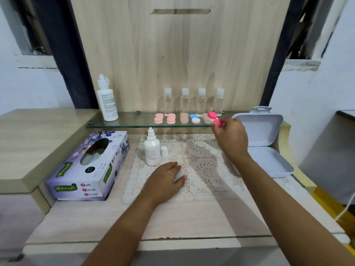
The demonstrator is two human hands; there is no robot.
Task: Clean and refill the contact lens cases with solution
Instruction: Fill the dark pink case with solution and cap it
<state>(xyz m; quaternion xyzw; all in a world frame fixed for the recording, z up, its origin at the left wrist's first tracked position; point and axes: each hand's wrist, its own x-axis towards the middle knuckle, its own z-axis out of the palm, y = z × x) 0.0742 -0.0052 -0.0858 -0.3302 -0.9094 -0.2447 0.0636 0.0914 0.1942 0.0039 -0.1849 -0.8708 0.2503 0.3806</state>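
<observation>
My right hand (pixel 231 137) pinches a bright pink lens case (pixel 214 118) at the right end of the glass shelf (pixel 124 123), just above its surface. Further left on the shelf lie a blue-and-white case (pixel 194 118) and several pale pink cases (pixel 164 118). On the lace mat (pixel 203 166), my left hand (pixel 166 180) rests on something white, mostly hidden under the palm and fingers. An uncapped small solution bottle (pixel 152 148) stands on the mat, its white cap (pixel 164 151) beside it.
A large white bottle (pixel 107 101) stands at the shelf's left end; several clear bottles (pixel 194 101) line the back. A tissue box (pixel 90 167) sits on the left. An open white plastic box (pixel 265 143) lies on the right.
</observation>
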